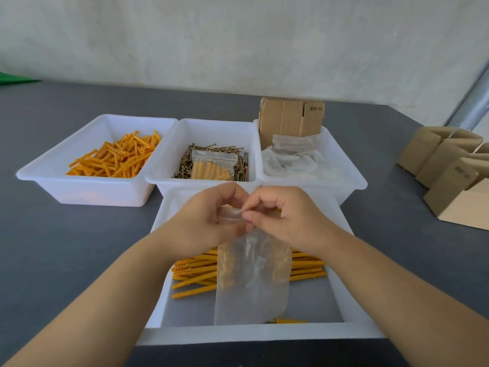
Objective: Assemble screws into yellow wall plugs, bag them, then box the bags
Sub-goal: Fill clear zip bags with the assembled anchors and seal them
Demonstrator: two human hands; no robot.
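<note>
My left hand [209, 221] and my right hand [285, 218] both pinch the top edge of a clear plastic bag [251, 282] that hangs down over the near white tray [238, 333]. Yellow wall plugs [195, 274] lie in a heap in that tray under the bag. A filled bag of plugs [211, 166] lies on the screws [239, 165] in the middle back tray [209, 128]. Loose yellow plugs [116, 157] fill the left back tray [87, 193].
The right back tray [352, 181] holds empty clear bags [296, 157] and flat cardboard [291, 117]. Several small cardboard boxes [449, 176] stand at the table's right edge. A metal pole [473, 102] leans at the far right. Grey tabletop [66, 247] surrounds the trays.
</note>
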